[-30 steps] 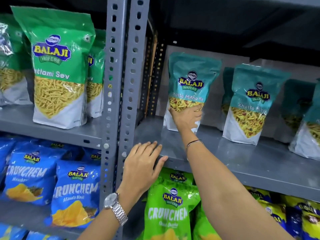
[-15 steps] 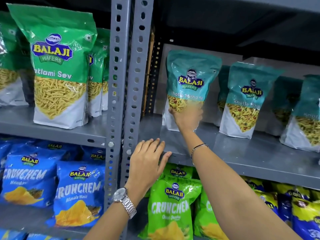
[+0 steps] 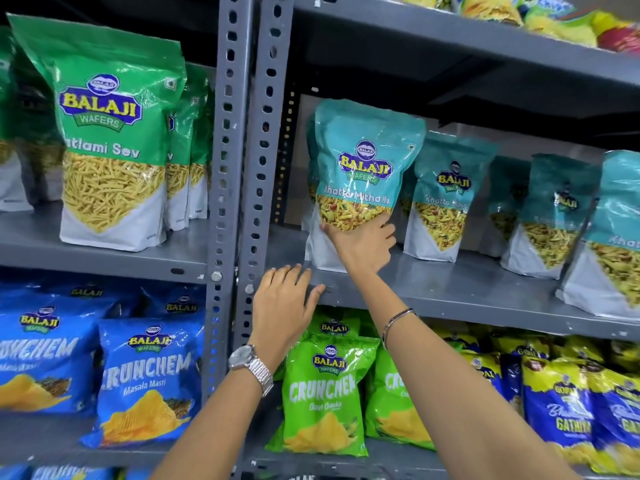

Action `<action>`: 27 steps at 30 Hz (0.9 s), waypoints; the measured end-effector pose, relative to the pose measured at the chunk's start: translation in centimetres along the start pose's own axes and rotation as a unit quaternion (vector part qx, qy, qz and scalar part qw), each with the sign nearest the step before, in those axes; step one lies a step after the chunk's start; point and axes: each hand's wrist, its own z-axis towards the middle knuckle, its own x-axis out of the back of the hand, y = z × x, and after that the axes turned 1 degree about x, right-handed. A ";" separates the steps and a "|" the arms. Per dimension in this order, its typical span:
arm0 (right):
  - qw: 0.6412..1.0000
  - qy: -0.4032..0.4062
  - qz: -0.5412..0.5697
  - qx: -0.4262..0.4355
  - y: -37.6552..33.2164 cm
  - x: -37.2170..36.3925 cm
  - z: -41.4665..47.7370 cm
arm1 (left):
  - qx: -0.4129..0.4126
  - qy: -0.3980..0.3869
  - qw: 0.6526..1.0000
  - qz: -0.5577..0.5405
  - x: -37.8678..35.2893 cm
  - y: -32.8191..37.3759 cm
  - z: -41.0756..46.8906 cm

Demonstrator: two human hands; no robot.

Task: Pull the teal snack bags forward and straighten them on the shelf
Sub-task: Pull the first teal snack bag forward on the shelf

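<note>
Gripping the lower front of a teal plastic snack bag [image 3: 360, 174] printed "Khatta Mitha Mix", the right hand [image 3: 363, 245] has its fingers spread across the clear window and white base, thumb toward 9 o'clock. Bag stands upright at the left end of the grey metal shelf [image 3: 450, 292], near the front edge. A thin metal bangle [image 3: 398, 320] sits on the right wrist.

Left hand [image 3: 284, 303] lies flat and open, palm down, fingers together on the shelf's front lip at 7 o'clock from the held bag; it holds nothing. Silver link wristwatch [image 3: 251, 367] on that wrist.

Second teal snack bag [image 3: 446, 192] stands at 3 o'clock from the first, set further back. More teal bags [image 3: 554, 216] continue toward 3 o'clock, some angled, one at the frame's right edge partly cut off.

Grey perforated steel uprights [image 3: 242, 168] run vertically at 9 o'clock from the held bag. Beyond them, green "Ratlami Sev" pouches [image 3: 110, 133] stand on the neighbouring shelf. Below at 6 o'clock, light-green "Crunchem" chip bags [image 3: 325, 393]; at 8 o'clock, blue "Crunchem" chip bags [image 3: 149, 382]; at 4 o'clock, blue-and-yellow snack packets [image 3: 568, 407].
</note>
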 end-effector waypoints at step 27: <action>0.999 0.011 -0.028 0.012 0.4 2.6 -2.4 | -0.012 -0.033 0.999 0.024 0.5 0.0 0.2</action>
